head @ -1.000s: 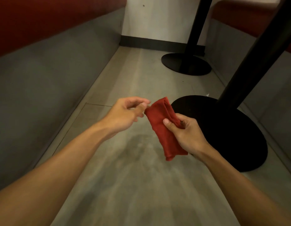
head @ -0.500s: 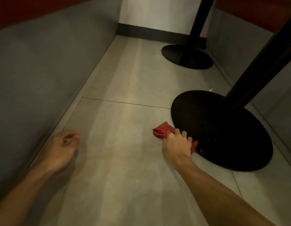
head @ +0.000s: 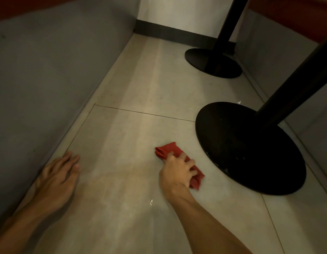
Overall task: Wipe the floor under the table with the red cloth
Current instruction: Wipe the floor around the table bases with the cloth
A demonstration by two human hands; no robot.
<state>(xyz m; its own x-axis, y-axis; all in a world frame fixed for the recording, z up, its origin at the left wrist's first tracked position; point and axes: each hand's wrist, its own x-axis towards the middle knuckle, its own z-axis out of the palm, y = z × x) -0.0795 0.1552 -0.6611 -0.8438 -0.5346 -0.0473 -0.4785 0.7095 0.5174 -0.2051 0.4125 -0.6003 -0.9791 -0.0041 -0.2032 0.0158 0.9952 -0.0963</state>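
Now pressing red cloth (head: 177, 162) to floor (head: 133, 136) with right hand (head: 178, 172). Left hand (head: 58, 178) flat, empty. Could snag on table base (head: 250, 149).

We are finding no readable text, labels, brands, numbers or signs anywhere in view.
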